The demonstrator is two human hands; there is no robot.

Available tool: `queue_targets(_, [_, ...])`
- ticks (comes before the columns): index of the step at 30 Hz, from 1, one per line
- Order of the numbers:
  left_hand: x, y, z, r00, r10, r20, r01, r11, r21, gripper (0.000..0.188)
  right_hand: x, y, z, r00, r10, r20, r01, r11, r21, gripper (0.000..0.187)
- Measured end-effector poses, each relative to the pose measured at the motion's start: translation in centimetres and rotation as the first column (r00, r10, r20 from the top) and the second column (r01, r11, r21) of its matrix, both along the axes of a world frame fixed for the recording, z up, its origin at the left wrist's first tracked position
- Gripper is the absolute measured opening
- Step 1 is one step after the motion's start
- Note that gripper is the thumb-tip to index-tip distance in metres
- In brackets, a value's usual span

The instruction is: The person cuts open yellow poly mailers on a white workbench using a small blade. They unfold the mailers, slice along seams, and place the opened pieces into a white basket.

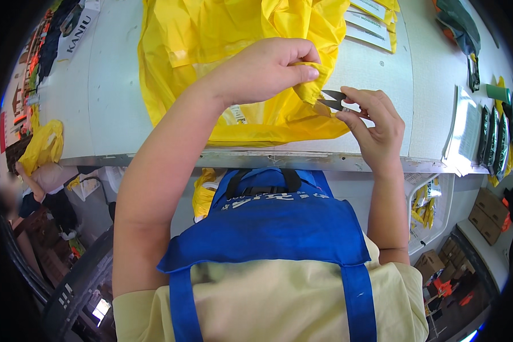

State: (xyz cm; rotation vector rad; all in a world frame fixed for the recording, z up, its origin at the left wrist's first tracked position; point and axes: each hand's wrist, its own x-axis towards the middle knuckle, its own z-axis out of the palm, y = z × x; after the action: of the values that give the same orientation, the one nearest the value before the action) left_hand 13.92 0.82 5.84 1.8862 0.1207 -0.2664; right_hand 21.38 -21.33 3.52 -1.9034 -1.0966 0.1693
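A large sheet of glossy yellow coated fabric [211, 34], sewn and creased, lies over the work table in front of me. My left hand [268, 71] is closed, pinching a folded corner of it between thumb and fingers. A pair of dark-bladed thread snips [333, 101] is in my right hand [376, 119], its thumb and fingers closed round the handles. The blades point left and stand slightly apart, with their tips at the pinched corner. Whether they touch a thread there is too small to tell.
White-labelled yellow packets [370, 28] lie at the far right of the fabric. Paper sheets [460, 131] and dark green packs [493, 134] are on the right end of the table. A white basket [433, 211] hangs below. Another person handles yellow fabric [43, 145] at far left.
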Motion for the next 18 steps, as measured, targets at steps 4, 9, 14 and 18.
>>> queue_targets(4, [-0.11, -0.14, -0.08, 1.0, 0.005, -0.015, -0.005, 1.0, -0.028, 0.015, 0.36, 0.2, -0.18, 0.994, 0.022, 0.105, -0.025, 0.999, 0.029, 0.035])
queue_targets(9, [-0.12, -0.4, 0.29, 1.0, -0.003, -0.004, 0.003, 1.0, 0.003, 0.013, 0.14, 0.44, -0.01, 0.992, 0.06, 0.114, -0.062, 0.998, 0.013, 0.035])
queue_targets(14, [-0.07, -0.45, 0.6, 1.0, -0.022, -0.015, 0.022, 0.999, 0.03, 0.013, -0.1, 0.59, -0.09, 0.99, 0.069, 0.125, -0.072, 0.997, 0.017, 0.036])
queue_targets(18, [-0.09, -0.41, 0.13, 1.0, -0.015, 0.005, 0.015, 1.0, -0.002, 0.013, -0.07, 0.53, 0.16, 0.988, 0.071, 0.137, -0.073, 0.997, 0.015, 0.033])
